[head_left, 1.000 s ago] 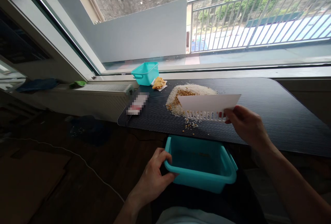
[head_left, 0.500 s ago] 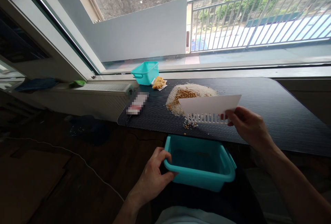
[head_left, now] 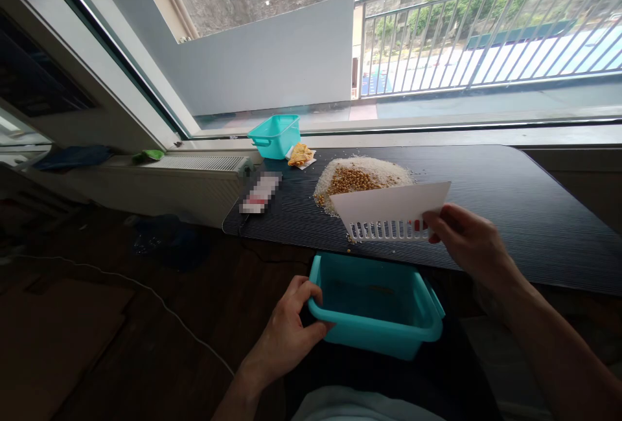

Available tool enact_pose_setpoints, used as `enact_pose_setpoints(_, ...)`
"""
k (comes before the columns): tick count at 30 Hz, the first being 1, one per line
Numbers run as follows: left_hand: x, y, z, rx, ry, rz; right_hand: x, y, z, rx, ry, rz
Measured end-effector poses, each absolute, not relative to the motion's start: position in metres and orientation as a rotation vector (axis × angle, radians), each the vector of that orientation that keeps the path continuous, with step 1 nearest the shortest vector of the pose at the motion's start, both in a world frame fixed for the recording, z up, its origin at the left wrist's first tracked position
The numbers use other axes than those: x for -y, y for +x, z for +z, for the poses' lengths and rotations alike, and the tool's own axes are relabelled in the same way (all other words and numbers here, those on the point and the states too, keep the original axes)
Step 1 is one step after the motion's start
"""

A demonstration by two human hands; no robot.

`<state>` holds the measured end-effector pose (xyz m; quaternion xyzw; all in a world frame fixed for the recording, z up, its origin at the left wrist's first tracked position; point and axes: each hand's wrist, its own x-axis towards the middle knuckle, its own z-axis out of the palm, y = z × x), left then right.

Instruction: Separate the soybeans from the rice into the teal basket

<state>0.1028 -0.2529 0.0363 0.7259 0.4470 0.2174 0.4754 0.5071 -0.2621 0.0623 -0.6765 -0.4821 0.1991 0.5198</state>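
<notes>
My left hand point(head_left: 291, 324) grips the left rim of a teal plastic bin point(head_left: 379, 332), which sits below the table's front edge over my lap. Between finger and thumb, my right hand point(head_left: 466, 233) pinches the right end of a white comb-like card point(head_left: 391, 204) with a row of slots along its lower edge. The card is tilted over the front of the table, just above the bin's far side. Behind it lies a pile of white rice point(head_left: 383, 166) with yellow-brown kernels point(head_left: 352, 180) heaped on it. The card hides the pile's front part.
The dark table point(head_left: 510, 214) runs along the window. At its back left stand a smaller teal basket point(head_left: 276, 139) and a crumpled yellow thing point(head_left: 300, 155) on white paper. A blurred-out phone-like object point(head_left: 261, 193) with a cable lies at the left end, beside a radiator point(head_left: 194, 181).
The white card has come slightly down and toward me with my right hand, now covering most of the loose grains near the table's edge. My left hand stays on the bin.
</notes>
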Motion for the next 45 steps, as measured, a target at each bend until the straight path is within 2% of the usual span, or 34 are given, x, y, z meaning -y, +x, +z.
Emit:
enact_pose_setpoints(35, 0.253, 0.102, 0.039, -1.111, 1.765, 0.529, 0.263, 0.490, 0.068, 1.177, -1.582, 0.620)
enact_pose_setpoints(45, 0.252, 0.101, 0.034, -1.100, 1.771, 0.533, 0.270, 0.518, 0.066, 0.961, -1.677, 0.429)
